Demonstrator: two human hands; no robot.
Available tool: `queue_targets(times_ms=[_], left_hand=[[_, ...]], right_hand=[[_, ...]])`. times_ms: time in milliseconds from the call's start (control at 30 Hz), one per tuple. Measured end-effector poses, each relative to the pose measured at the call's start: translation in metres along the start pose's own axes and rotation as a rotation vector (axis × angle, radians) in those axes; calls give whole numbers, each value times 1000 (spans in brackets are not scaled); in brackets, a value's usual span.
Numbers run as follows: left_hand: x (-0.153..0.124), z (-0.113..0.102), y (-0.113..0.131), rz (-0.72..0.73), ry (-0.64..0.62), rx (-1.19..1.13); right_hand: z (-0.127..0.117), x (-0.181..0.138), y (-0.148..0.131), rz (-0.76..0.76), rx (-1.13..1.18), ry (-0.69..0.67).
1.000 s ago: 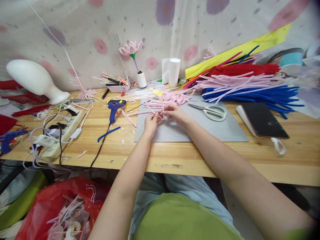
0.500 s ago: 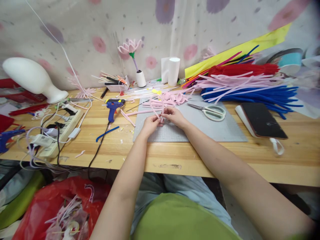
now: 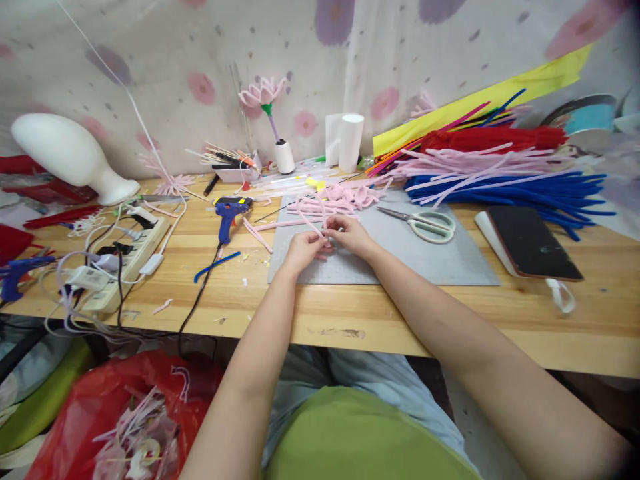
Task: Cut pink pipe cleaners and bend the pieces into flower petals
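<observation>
A pink pipe cleaner, bent into an upright loop, is pinched at its lower ends by both hands over the grey cutting mat. My left hand is closed on it from the left, fingertips pressed together. My right hand grips it from the right, its fingers touching those of the left. Just behind the hands lies a heap of pink pipe-cleaner pieces. Scissors with pale green handles rest on the mat to the right. The exact crossing of the loop's ends is hidden by my fingers.
At the left are a blue glue gun, its black cord and a power strip. Bundles of blue pipe cleaners lie at the right, near a phone on a stand. A pink flower stands at the back.
The pink loop has tilted slightly to the left and looks wider. Both hands stay closed together at its base. The whole view has shifted a little.
</observation>
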State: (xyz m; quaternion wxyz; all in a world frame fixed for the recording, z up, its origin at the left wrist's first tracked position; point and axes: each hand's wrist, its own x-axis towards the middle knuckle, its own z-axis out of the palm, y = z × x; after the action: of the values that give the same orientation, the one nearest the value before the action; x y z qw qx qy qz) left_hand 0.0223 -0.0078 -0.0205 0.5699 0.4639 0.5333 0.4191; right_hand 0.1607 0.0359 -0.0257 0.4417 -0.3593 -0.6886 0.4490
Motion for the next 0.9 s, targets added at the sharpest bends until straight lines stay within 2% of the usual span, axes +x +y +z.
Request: queue_targets(times_ms=[300, 600, 733, 900], left_hand=[[-4, 2, 4, -31, -21, 0], [3, 5, -4, -4, 0, 141], [4, 6, -7, 57, -2, 213], [3, 7, -7, 84, -16, 206]], right_hand=[[2, -2, -2, 33, -6, -15], [-1, -4, -3, 151, 11, -199], [3, -4, -2, 165, 32, -196], [9, -7, -7, 231, 189, -139]])
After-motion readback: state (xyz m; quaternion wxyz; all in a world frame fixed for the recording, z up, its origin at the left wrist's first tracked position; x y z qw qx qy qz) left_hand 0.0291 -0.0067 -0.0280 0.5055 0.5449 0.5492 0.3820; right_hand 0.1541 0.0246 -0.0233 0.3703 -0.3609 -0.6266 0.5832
